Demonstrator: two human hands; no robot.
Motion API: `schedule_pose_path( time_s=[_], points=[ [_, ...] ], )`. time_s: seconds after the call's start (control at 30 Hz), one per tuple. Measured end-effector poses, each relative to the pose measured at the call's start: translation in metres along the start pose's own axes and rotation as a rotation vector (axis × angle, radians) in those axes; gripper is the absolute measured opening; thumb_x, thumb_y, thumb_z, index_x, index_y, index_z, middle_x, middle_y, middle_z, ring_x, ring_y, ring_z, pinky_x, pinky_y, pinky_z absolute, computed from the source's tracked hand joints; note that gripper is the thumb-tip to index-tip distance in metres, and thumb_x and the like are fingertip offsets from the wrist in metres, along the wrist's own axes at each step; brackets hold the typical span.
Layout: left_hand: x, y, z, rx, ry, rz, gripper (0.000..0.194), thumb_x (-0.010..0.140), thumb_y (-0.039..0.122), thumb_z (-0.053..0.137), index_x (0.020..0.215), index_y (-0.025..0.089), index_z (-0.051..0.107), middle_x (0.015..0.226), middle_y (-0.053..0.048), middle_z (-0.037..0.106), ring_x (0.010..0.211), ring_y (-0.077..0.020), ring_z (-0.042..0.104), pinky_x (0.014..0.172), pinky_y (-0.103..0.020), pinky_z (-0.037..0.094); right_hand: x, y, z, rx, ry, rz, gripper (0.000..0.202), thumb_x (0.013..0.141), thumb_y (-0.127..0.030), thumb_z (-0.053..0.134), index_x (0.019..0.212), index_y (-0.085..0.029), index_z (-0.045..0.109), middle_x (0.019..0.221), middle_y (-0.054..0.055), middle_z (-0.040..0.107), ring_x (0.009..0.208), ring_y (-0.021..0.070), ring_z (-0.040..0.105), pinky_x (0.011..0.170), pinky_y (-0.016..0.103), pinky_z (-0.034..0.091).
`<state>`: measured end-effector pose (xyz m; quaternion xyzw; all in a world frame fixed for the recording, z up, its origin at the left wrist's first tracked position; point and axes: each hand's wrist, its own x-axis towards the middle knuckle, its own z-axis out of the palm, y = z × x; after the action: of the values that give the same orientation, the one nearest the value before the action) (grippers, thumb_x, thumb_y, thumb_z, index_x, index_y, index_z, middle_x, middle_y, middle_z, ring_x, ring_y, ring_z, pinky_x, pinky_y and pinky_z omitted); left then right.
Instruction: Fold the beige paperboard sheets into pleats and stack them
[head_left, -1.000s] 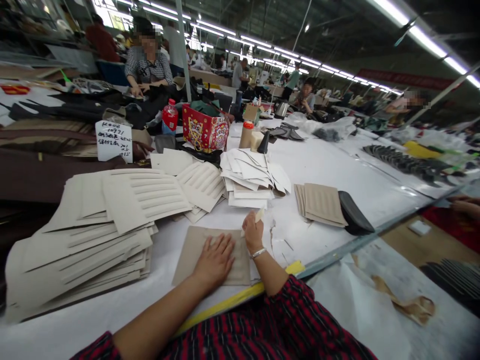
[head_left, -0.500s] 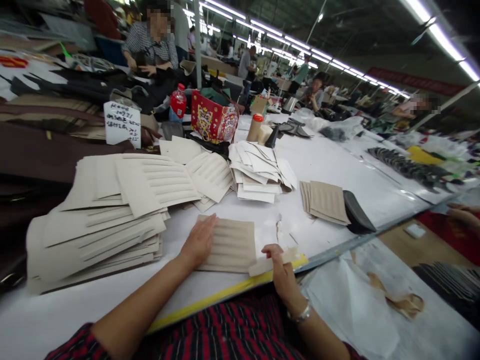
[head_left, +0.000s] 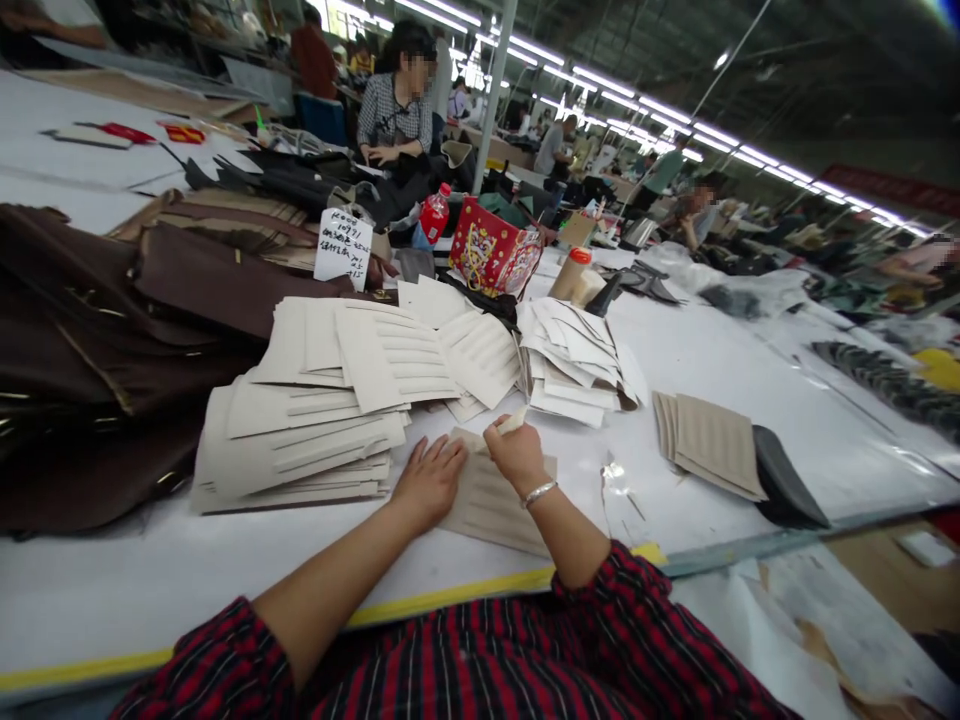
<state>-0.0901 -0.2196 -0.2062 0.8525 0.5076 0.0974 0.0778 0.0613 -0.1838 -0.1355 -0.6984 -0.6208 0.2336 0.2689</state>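
A beige ribbed panel (head_left: 499, 510) lies on the white table in front of me, turned at an angle. My left hand (head_left: 430, 482) rests flat with fingers spread at its upper left edge. My right hand (head_left: 516, 455) is closed round a pale flat strip (head_left: 513, 421) above the panel's top edge, with a bracelet at the wrist. Cream ribbed panels (head_left: 300, 440) lie in a loose pile to the left, and a stack of white pieces (head_left: 574, 350) stands behind my right hand.
Tan panels (head_left: 716, 440) overlap a black curved piece (head_left: 784, 475) on the right. Dark brown material (head_left: 202, 285) covers the left. Behind stand a red bottle (head_left: 433, 215), a red patterned bag (head_left: 491, 245) and an orange-capped jar (head_left: 571, 272). A person (head_left: 397, 100) works across the table.
The view has swung left. My right hand has moved with the strip from the panel's lower right corner to its top edge, close to my left hand. The panel is more tilted.
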Motion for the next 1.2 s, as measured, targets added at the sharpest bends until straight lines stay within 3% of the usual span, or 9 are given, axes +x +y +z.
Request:
schedule_pose_path(
  time_s=[0.13,0.27,0.4,0.53,0.67,0.77,0.87,0.97,1.2],
  points=[
    [-0.002,-0.003,0.001,-0.001,0.003,-0.001,0.046,0.082,0.018,0.032,0.127,0.022,0.040,0.137,0.001,0.038,0.129,-0.0215,0.024,0.106,-0.044,0.011,-0.055,-0.003,-0.001,0.074,-0.098,-0.035,0.016,0.073,-0.025,0.049,0.059,-0.018,0.055,0.047,0.001,0.054,0.058,0.0149,0.055,0.055,0.022,0.038],
    [0.000,0.000,-0.001,0.033,-0.007,0.003,0.046,0.081,0.016,0.032,0.125,0.022,0.043,0.135,-0.001,0.040,0.129,-0.0229,0.024,0.105,-0.049,0.007,-0.109,0.019,-0.027,0.194,-0.248,0.067,0.018,0.076,-0.031,0.046,0.064,-0.020,0.054,0.048,-0.003,0.051,0.049,0.0122,0.051,0.049,0.021,0.038],
    [0.020,0.020,0.001,0.054,-0.007,0.028,0.043,0.084,0.018,0.032,0.126,0.018,0.042,0.135,-0.006,0.041,0.125,-0.0208,0.032,0.106,-0.043,0.014,-0.112,0.065,-0.076,0.244,-0.050,0.255,0.023,0.079,-0.039,0.043,0.071,-0.021,0.054,0.043,-0.006,0.045,0.045,0.0131,0.049,0.050,0.023,0.039],
    [0.044,0.046,0.011,0.067,-0.016,0.023,0.048,0.086,0.036,0.034,0.126,0.010,0.041,0.134,-0.012,0.041,0.125,-0.0235,0.033,0.104,-0.039,0.022,-0.094,0.108,-0.107,0.091,0.070,0.184,0.027,0.081,-0.042,0.039,0.066,-0.022,0.051,0.047,-0.004,0.046,0.049,0.0146,0.049,0.052,0.025,0.038],
    [0.049,0.057,0.017,0.099,-0.021,-0.007,0.056,0.084,0.043,0.036,0.127,0.006,0.039,0.134,-0.016,0.039,0.126,-0.0258,0.031,0.103,-0.039,0.023,-0.082,0.125,-0.102,-0.105,0.032,0.062,0.032,0.084,-0.039,0.032,0.064,-0.021,0.048,0.062,0.001,0.053,0.063,0.0159,0.053,0.062,0.026,0.039],
    [0.047,0.063,0.015,0.147,-0.010,-0.054,0.054,0.085,0.042,0.036,0.127,0.009,0.039,0.135,-0.018,0.038,0.125,-0.0299,0.032,0.101,-0.045,0.024,-0.078,0.120,-0.090,-0.206,-0.058,0.013,0.028,0.086,-0.033,0.029,0.086,-0.018,0.053,0.080,0.006,0.060,0.076,0.0172,0.057,0.070,0.027,0.040],
    [0.048,0.075,0.012,0.191,0.006,-0.081,0.045,0.087,0.033,0.034,0.124,0.009,0.042,0.130,-0.020,0.043,0.121,-0.0325,0.035,0.098,-0.051,0.025,-0.083,0.112,-0.075,-0.380,-0.230,0.036,0.025,0.084,-0.028,0.033,0.098,-0.015,0.050,0.084,0.010,0.062,0.078,0.0202,0.059,0.068,0.029,0.040],
    [0.055,0.091,0.016,0.188,-0.015,-0.044,0.040,0.086,0.016,0.030,0.123,0.009,0.044,0.127,-0.019,0.046,0.120,-0.0291,0.037,0.097,-0.049,0.027,-0.091,0.109,-0.061,-0.512,-0.245,0.039,0.023,0.084,-0.025,0.034,0.098,-0.014,0.049,0.087,0.011,0.062,0.076,0.0219,0.061,0.064,0.029,0.041],
    [0.073,0.126,0.031,0.118,-0.074,0.038,0.047,0.088,0.036,0.030,0.129,0.015,0.038,0.137,-0.014,0.034,0.125,-0.0368,0.026,0.093,-0.066,0.018,-0.101,0.108,-0.058,-0.298,-0.176,0.102,0.024,0.085,-0.024,0.033,0.094,-0.011,0.051,0.080,0.012,0.063,0.074,0.0217,0.061,0.064,0.029,0.041]
  ],
)
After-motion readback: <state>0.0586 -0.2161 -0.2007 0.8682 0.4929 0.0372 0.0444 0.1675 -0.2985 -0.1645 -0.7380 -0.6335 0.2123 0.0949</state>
